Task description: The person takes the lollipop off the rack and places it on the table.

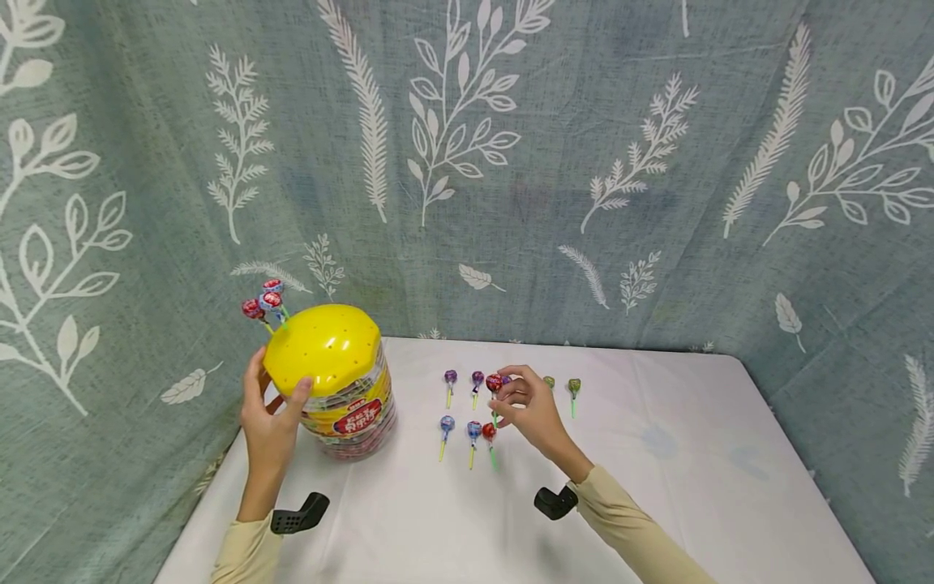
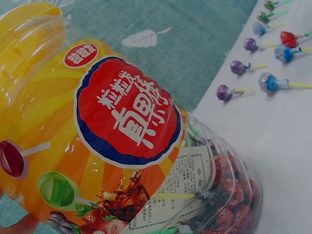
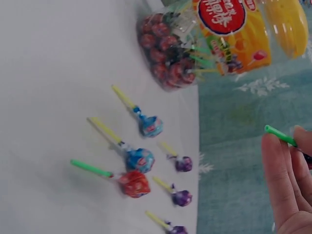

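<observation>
A clear plastic jar (image 1: 353,414) of lollipops with a yellow lid (image 1: 324,345) stands at the table's left back. My left hand (image 1: 274,399) grips it at the lid's edge, thumb in front. Three wrapped lollipops (image 1: 264,304) stick up from the lid's far side. The jar's red and orange label (image 2: 122,117) fills the left wrist view. My right hand (image 1: 505,383) pinches a red lollipop (image 1: 494,381) above the rows lying on the table; its green stick (image 3: 280,135) shows between my fingers (image 3: 280,180).
On the white table (image 1: 657,487) lie purple lollipops (image 1: 450,377), blue ones (image 1: 447,423), a red one (image 1: 488,431) and green ones (image 1: 574,386) in two rows. A leaf-print curtain (image 1: 511,162) hangs close behind and on both sides.
</observation>
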The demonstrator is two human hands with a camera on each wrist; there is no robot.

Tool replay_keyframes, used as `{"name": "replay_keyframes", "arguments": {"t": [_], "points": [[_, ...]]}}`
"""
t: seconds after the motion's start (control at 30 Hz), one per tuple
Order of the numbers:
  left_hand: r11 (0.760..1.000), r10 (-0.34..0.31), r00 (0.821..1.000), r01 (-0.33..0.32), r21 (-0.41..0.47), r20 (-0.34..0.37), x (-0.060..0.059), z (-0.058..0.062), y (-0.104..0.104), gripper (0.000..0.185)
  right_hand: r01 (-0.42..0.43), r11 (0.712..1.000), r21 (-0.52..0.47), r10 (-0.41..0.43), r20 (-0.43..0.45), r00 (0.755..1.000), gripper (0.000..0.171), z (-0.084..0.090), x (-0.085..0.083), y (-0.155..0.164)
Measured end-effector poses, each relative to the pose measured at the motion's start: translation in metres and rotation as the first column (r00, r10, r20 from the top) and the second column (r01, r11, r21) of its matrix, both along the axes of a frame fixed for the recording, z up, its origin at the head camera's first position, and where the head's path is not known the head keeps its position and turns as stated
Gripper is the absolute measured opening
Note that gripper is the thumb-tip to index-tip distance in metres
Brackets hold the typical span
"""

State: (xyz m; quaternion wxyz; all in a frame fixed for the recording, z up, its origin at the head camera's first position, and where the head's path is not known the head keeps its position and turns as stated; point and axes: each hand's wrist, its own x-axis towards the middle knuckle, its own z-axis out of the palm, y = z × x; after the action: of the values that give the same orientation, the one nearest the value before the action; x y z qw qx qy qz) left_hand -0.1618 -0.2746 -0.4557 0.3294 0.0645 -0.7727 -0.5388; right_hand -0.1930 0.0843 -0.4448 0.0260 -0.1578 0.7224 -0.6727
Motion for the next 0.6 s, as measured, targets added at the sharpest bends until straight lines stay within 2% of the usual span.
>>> {"name": "replay_keyframes", "arguments": {"t": [0.17,0.37,0.6], "points": [[1.0,-0.001,1.0,0.001,0.001,-0.008,-0.001,-0.001,-0.001,0.071,0.011,1.0,0.026,-0.011,-0.009,1.0,0.046,-0.014,0.0,0.006],[1.0,-0.012,1.0,0.012,0.016,-0.005,0.001,0.001,-0.001,0.073,0.048,0.997,0.058,-0.05,0.031,0.998,0.049,-0.046,-0.008,0.012],[1.0,-0.016,1.0,0.016,0.017,0.014,0.014,0.024,0.013,0.071,0.118,0.989,0.085,-0.124,0.072,0.99,0.048,-0.066,-0.01,0.017]]}}
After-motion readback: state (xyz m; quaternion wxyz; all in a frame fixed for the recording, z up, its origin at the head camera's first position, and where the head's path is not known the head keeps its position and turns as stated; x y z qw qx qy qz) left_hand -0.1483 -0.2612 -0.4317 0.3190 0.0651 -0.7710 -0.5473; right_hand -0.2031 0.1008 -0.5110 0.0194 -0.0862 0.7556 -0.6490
